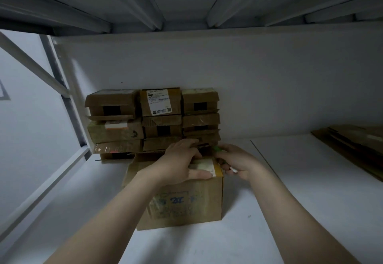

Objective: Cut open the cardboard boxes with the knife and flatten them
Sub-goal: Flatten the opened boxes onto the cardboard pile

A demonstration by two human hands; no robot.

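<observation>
1. Sitting upright at the centre of the white shelf board (290,201): brown cardboard box (186,205) with blue handwriting on the near face, and a pale label (204,165) stuck on the top near the right edge.
2. Pressing down on the box top: left hand (182,160), fingers laid flat and close together across the lid, thumb running along the near top edge. Gripping nothing, only steadying.
3. Curling round a slim knife with green and white parts showing (218,149): right hand (236,162), hovering just beside the top right edge of the box. Blade hidden, so not telling whether it is out.
4. Lying directly left of the knife hand: the box top, with the right hand nearer the label end. Seam mostly covered by the left hand, so not telling its long axis.
5. Judging the step in hand as starting the first cut from the right edge. Left hand sitting in the likely blade path, so needing to shift clear first.
6. Waiting behind against the back wall: stack of small brown cardboard boxes (153,118), apparently unflattened.
7. Lying at far right on the shelf: flat brown cardboard sheets (356,145).
</observation>
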